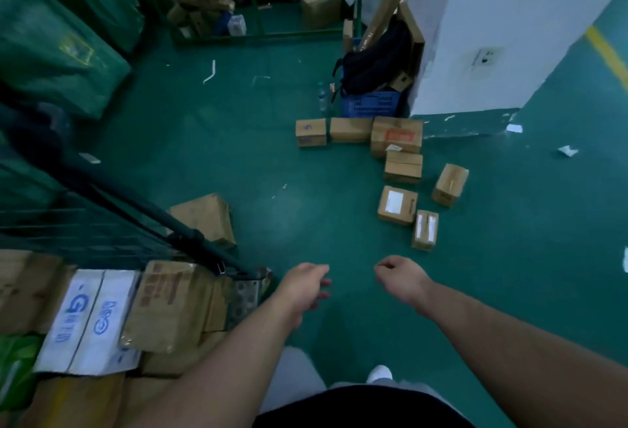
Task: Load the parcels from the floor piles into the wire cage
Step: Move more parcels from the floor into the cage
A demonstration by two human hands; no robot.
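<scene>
On my near left stands the dark green wire cage (85,223), its top rail slanting towards me. Brown and white cardboard parcels (102,319) are stacked tight against the rail's near side. My left hand (302,286) hangs just right of the cage corner, fingers loosely curled, holding nothing. Ahead, the green painted floor (265,142) lies open, with bare room between cage and pile. My right hand (402,278) hovers beside the left, apart from it, fingers loosely bent downward and empty. Farther right, small brown cardboard boxes (397,205) lie scattered on the floor, trailing back to a blue plastic crate (370,105) at the edge of a white square pillar (492,37).
</scene>
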